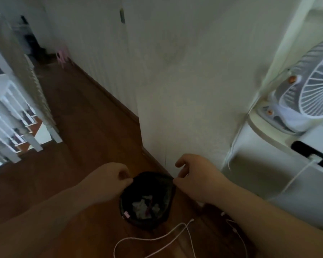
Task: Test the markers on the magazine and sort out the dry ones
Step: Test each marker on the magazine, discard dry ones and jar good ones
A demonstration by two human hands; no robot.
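A small bin lined with a black bag [164, 194] stands on the wooden floor against the wall corner. Crumpled white paper [141, 205] and a dark reddish marker-like stick [149, 206] lie inside. My left hand [110, 179] pinches the bag's rim at its left side. On the right side, my right hand [196, 175] pinches the rim too, with the other fingers curled above it. No magazine is in view.
White cables [157, 239] loop over the floor in front of the bin. A white appliance [268, 164] at the right carries a fan [313, 90] and a phone [313, 153] on a charger. A white stair railing [17, 118] runs along the left.
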